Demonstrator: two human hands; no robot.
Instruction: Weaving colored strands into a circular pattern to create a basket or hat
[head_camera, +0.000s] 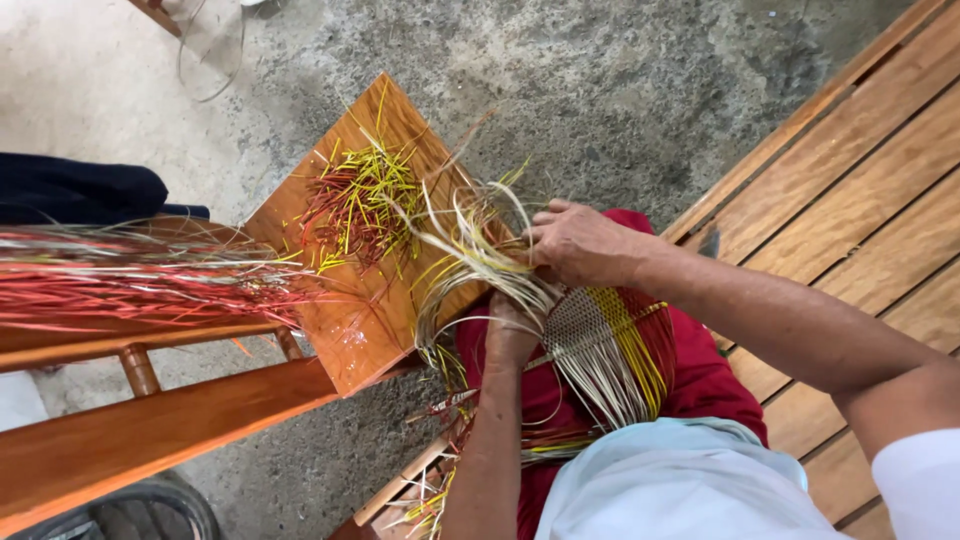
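A partly woven mat (590, 330) of pale, yellow and red reed strips lies on my lap over red cloth (700, 385). My left hand (512, 330) grips the woven edge from below. Just above it, my right hand (580, 240) pinches a bunch of loose pale strips (470, 250) that curl up and to the left. Long unwoven strands (610, 385) fan down toward my body.
A small wooden stool top (360, 330) at centre left carries cut red and yellow strip scraps (355, 205). Bundles of red and pale reeds (130, 280) rest on a wooden bench rail (150, 430) at left. Wooden planking (860, 170) lies at right; the floor is concrete (600, 80).
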